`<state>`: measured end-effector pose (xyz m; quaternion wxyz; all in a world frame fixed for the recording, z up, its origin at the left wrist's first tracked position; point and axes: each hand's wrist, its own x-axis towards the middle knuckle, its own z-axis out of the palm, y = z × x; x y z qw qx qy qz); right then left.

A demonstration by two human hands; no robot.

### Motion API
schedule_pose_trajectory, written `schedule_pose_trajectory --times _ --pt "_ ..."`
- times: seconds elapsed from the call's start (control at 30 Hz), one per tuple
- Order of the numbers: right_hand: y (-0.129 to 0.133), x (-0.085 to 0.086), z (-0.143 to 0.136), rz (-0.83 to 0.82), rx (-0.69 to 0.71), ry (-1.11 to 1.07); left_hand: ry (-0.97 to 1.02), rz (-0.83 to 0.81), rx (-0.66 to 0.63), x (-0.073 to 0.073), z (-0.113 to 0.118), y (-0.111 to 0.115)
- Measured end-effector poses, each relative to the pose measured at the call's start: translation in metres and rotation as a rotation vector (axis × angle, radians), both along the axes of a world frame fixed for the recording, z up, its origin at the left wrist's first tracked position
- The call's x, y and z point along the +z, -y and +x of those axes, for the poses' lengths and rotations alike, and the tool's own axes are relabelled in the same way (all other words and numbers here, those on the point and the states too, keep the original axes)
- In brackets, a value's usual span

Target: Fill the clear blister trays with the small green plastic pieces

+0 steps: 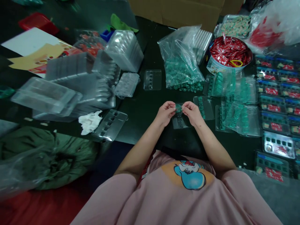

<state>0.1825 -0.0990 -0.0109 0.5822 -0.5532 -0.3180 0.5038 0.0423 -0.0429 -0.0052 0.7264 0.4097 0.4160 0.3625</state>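
Both hands meet over a clear plastic tray (180,122) on the dark table. My left hand (166,113) pinches the left side of a small green translucent piece (178,107). On its right side, the fingertips of my right hand (191,112) close on the same piece. Just right of my hands lies a clear tray with green pieces (202,107). Beyond them sits an open plastic bag of green pieces (184,70), some spilling at its mouth. A clear tray without green pieces (152,80) lies up and to the left.
Stacked clear trays (82,87) fill the left, near white crumpled tissue (90,122). Filled green trays (241,115) lie at right, beside rows of packs (273,107). A round tin of red packets (231,53) and a cardboard box (175,12) stand behind.
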Motion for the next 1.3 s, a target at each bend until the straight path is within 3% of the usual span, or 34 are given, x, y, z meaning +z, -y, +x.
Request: schedule_pose_trajectory --times 0.1,0.27,0.57,0.7,0.97,1.13,1.3 --pt "0.001 -0.004 0.005 0.035 0.034 0.16 -0.086 0.061 0.014 -0.001 0.0 0.002" --pt "0.007 -0.006 0.006 0.003 0.084 0.493 -0.236 0.306 -0.041 -0.01 -0.003 0.008" --pt "0.013 -0.02 -0.002 -0.089 0.116 0.776 -0.739 0.668 -0.129 -0.022 -0.003 0.021" --pt "0.011 -0.026 -0.006 -0.098 0.14 0.912 -0.875 0.779 -0.141 -0.025 0.0 0.023" --pt "0.014 -0.025 -0.006 -0.092 0.192 1.112 -0.899 0.843 -0.27 -0.026 -0.005 0.019" --pt "0.017 -0.024 -0.001 -0.036 0.195 1.076 -0.811 0.916 -0.235 -0.022 -0.012 0.019" --pt "-0.004 -0.017 0.022 -0.004 0.108 1.087 -0.776 0.935 -0.37 -0.028 -0.007 0.01"
